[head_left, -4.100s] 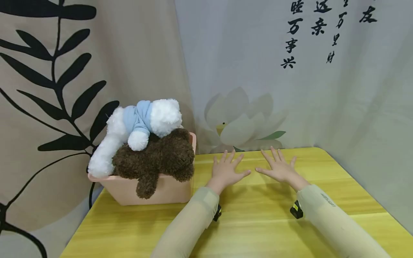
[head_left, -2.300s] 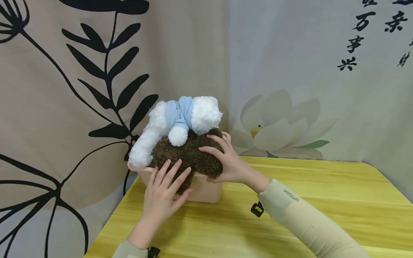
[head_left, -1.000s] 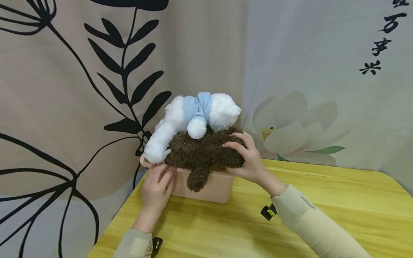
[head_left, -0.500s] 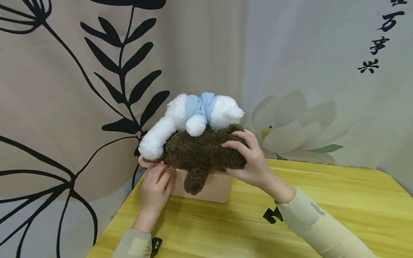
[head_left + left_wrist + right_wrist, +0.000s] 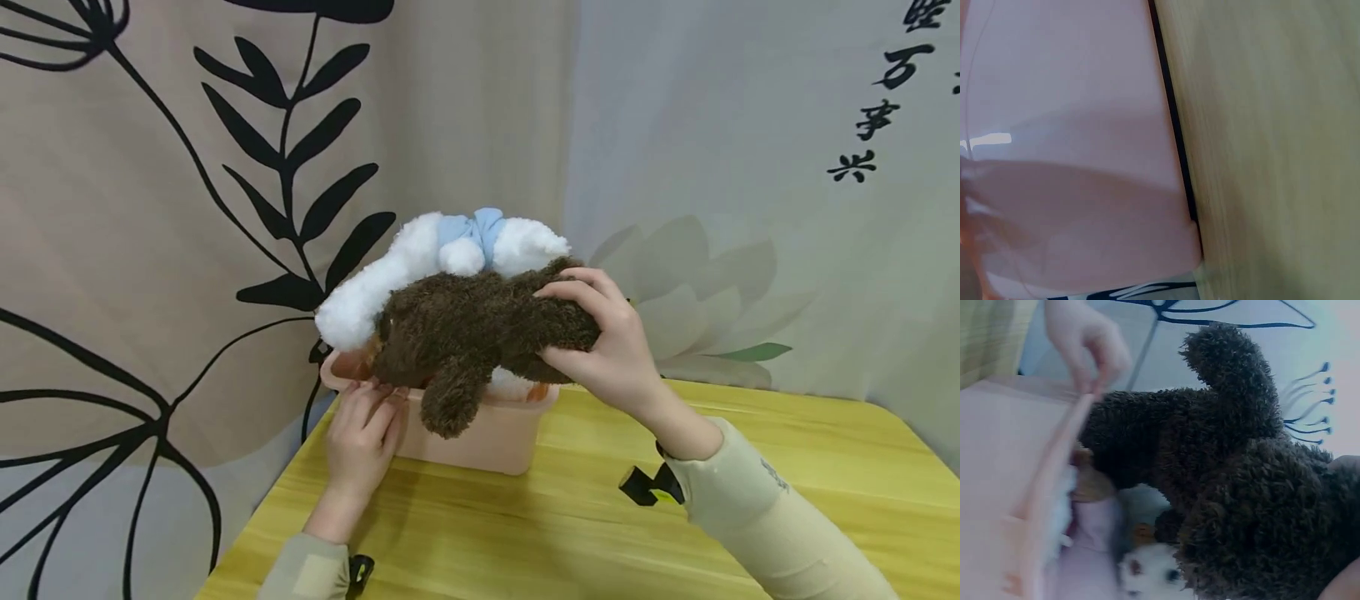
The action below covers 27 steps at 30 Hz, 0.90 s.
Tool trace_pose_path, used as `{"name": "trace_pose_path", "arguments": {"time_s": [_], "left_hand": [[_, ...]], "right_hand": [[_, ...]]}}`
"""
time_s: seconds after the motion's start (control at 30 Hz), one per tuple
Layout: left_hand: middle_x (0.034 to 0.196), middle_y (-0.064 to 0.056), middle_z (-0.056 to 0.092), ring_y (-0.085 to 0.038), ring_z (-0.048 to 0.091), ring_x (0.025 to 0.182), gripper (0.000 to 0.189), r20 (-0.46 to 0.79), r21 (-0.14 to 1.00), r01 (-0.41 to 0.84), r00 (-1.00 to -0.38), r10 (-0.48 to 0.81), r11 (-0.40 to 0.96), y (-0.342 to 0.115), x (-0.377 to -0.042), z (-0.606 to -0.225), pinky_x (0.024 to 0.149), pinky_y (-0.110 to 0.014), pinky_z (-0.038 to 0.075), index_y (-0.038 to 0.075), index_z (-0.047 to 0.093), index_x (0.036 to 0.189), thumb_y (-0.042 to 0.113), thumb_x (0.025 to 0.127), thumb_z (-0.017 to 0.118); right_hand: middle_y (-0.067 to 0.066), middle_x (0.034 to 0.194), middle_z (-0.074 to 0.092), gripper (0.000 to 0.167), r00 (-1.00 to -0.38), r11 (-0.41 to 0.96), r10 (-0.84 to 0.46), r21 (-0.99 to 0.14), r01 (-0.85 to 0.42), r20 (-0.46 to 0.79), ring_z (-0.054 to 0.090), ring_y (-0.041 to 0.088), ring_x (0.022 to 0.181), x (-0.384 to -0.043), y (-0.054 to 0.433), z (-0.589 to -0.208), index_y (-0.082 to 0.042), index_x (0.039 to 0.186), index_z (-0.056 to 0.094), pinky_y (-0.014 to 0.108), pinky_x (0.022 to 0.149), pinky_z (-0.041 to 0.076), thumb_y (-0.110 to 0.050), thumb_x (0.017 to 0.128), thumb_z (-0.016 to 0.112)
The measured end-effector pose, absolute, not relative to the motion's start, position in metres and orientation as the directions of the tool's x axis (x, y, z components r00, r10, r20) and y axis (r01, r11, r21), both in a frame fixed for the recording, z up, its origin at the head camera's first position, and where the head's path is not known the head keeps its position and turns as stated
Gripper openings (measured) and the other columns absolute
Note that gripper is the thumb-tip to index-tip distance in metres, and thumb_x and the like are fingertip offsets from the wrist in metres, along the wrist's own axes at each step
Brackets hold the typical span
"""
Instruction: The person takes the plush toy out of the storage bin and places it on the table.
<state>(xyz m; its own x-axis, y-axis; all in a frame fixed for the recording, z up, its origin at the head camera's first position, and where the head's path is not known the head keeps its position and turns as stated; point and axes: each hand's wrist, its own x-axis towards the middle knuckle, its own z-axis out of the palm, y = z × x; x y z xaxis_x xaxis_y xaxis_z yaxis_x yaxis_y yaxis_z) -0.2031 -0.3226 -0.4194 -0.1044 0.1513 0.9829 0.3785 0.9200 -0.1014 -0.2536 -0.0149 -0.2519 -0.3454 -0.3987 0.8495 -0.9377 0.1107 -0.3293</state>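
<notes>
My right hand [image 5: 618, 346] grips one end of a dark brown plush toy [image 5: 457, 325], thumb below and fingers over the fur. That toy is tilted up off the pink plastic bin [image 5: 465, 437], a limb hanging over the near rim. Behind it, a white plush toy [image 5: 416, 250] in a light blue top leans against its back. My left hand [image 5: 363, 437] pinches the bin's near rim toward its left corner, also seen in the right wrist view, where the brown plush [image 5: 1229, 487] fills the right side. Bin wall [image 5: 1079, 125] fills the left wrist view's left side.
Inside the bin, the right wrist view shows a white plush face [image 5: 1154, 572] and a pale purple item [image 5: 1091, 544]. The bin stands on a yellow wood-grain table [image 5: 585, 517]. A curtain [image 5: 480, 108] with plant prints hangs behind it.
Both hands came from the table to the bin. The left moved from the brown plush to the rim; the right now lifts the brown plush, pushing the white one up and back.
</notes>
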Motion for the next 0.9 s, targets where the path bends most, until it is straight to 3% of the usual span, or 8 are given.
{"name": "trace_pose_path", "arguments": {"time_s": [0.2, 0.3, 0.43, 0.5, 0.57, 0.67, 0.73, 0.9], "left_hand": [[0.105, -0.020, 0.065, -0.038, 0.062, 0.099, 0.034, 0.979, -0.007, 0.370, -0.187, 0.082, 0.929, -0.326, -0.202, -0.423, 0.094, -0.054, 0.044, -0.003, 0.066, 0.103, 0.028, 0.100, 0.054], [0.106, -0.020, 0.065, -0.037, 0.062, 0.101, 0.040, 0.978, 0.048, 0.357, -0.206, 0.029, 0.933, -0.327, -0.202, -0.423, 0.097, -0.050, 0.043, -0.007, 0.064, 0.108, 0.031, 0.100, 0.055], [0.101, -0.020, 0.066, -0.038, 0.063, 0.100, 0.033, 0.980, 0.028, 0.347, -0.193, 0.042, 0.938, -0.326, -0.203, -0.424, 0.097, -0.050, 0.044, -0.007, 0.066, 0.101, 0.024, 0.098, 0.057], [0.100, -0.020, 0.066, -0.039, 0.063, 0.099, 0.022, 0.980, -0.004, 0.345, -0.185, 0.072, 0.939, -0.325, -0.203, -0.425, 0.096, -0.051, 0.044, -0.007, 0.067, 0.100, 0.011, 0.097, 0.056], [0.100, -0.020, 0.066, -0.039, 0.062, 0.100, 0.017, 0.977, -0.023, 0.353, -0.192, 0.096, 0.935, -0.324, -0.203, -0.426, 0.096, -0.051, 0.044, -0.006, 0.069, 0.100, 0.001, 0.094, 0.054], [0.102, -0.018, 0.066, -0.039, 0.062, 0.102, 0.019, 0.972, -0.031, 0.376, -0.205, 0.116, 0.926, -0.323, -0.203, -0.425, 0.096, -0.050, 0.044, -0.001, 0.071, 0.100, -0.003, 0.092, 0.054], [0.102, -0.017, 0.067, -0.039, 0.062, 0.103, 0.017, 0.972, -0.026, 0.382, -0.205, 0.113, 0.924, -0.322, -0.203, -0.424, 0.095, -0.050, 0.044, 0.002, 0.073, 0.099, 0.005, 0.094, 0.057], [0.099, -0.015, 0.067, -0.038, 0.063, 0.100, 0.022, 0.977, -0.038, 0.381, -0.181, 0.115, 0.924, -0.320, -0.204, -0.421, 0.091, -0.051, 0.046, 0.004, 0.074, 0.098, 0.018, 0.098, 0.057]], "right_hand": [[0.008, 0.123, 0.057, 0.049, -0.424, 0.081, -0.308, -0.420, -0.904, 0.852, 0.049, 0.021, 0.117, -0.240, 0.012, -0.227, -0.002, 0.113, 0.066, 0.030, 0.094, 0.039, 0.014, 0.067, 0.071], [0.006, 0.124, 0.058, 0.049, -0.516, 0.055, -0.269, -0.522, -0.851, 0.813, 0.052, 0.021, 0.113, -0.236, 0.024, -0.219, -0.002, 0.116, 0.065, 0.027, 0.089, 0.042, 0.017, 0.070, 0.067], [0.008, 0.127, 0.057, 0.052, -0.634, 0.009, -0.232, -0.650, -0.760, 0.738, 0.056, 0.021, 0.102, -0.231, 0.041, -0.219, -0.002, 0.120, 0.064, 0.025, 0.079, 0.046, 0.020, 0.074, 0.062], [0.011, 0.126, 0.057, 0.053, -0.673, -0.046, -0.210, -0.694, -0.718, 0.710, 0.058, 0.018, 0.089, -0.229, 0.051, -0.223, -0.001, 0.121, 0.063, 0.023, 0.069, 0.047, 0.022, 0.074, 0.059], [0.014, 0.126, 0.056, 0.055, -0.705, -0.129, -0.196, -0.731, -0.670, 0.682, 0.054, 0.013, 0.064, -0.227, 0.061, -0.228, 0.000, 0.122, 0.062, 0.023, 0.052, 0.043, 0.026, 0.074, 0.054], [0.016, 0.116, 0.058, 0.058, -0.745, -0.248, -0.167, -0.759, -0.602, 0.646, 0.043, 0.009, 0.049, -0.225, 0.077, -0.236, 0.003, 0.123, 0.060, 0.023, 0.040, 0.035, 0.030, 0.073, 0.046], [0.016, 0.110, 0.059, 0.059, -0.760, -0.299, -0.158, -0.764, -0.572, 0.631, 0.041, 0.008, 0.046, -0.224, 0.086, -0.241, 0.005, 0.125, 0.058, 0.022, 0.036, 0.033, 0.032, 0.074, 0.043], [0.016, 0.108, 0.060, 0.059, -0.761, -0.350, -0.134, -0.749, -0.563, 0.635, 0.054, 0.011, 0.060, -0.226, 0.106, -0.255, 0.008, 0.125, 0.056, 0.022, 0.041, 0.042, 0.033, 0.075, 0.039]]}}
